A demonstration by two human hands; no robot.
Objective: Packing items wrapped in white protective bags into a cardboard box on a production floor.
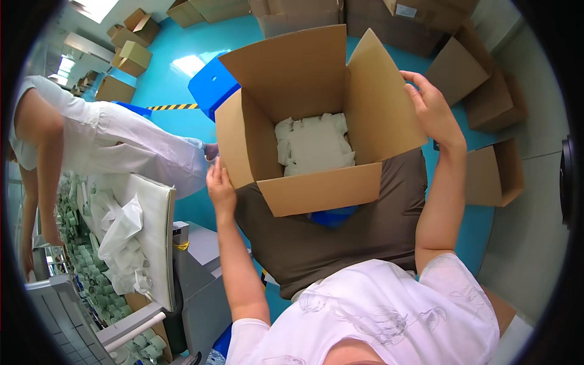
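Observation:
An open cardboard box (316, 190) is in front of me at the middle, its flaps standing outward. At the bottom of it lies a pale white, lumpy layer (315, 143); what it consists of I cannot make out. With fingers bent at the outer edge of the right flap, my right hand (433, 112) grips the box. My left hand (220, 188) holds it at the lower corner of the left flap, fingers pointing up and partly hidden behind the cardboard.
Another person (115, 137) in white bends at the left beside a work stand with a padded panel (159, 243), crumpled white plastic (125, 234) and many green-grey parts (100, 286). A blue bin (213, 85) stands behind the box. Cardboard boxes (496, 173) line the right and back.

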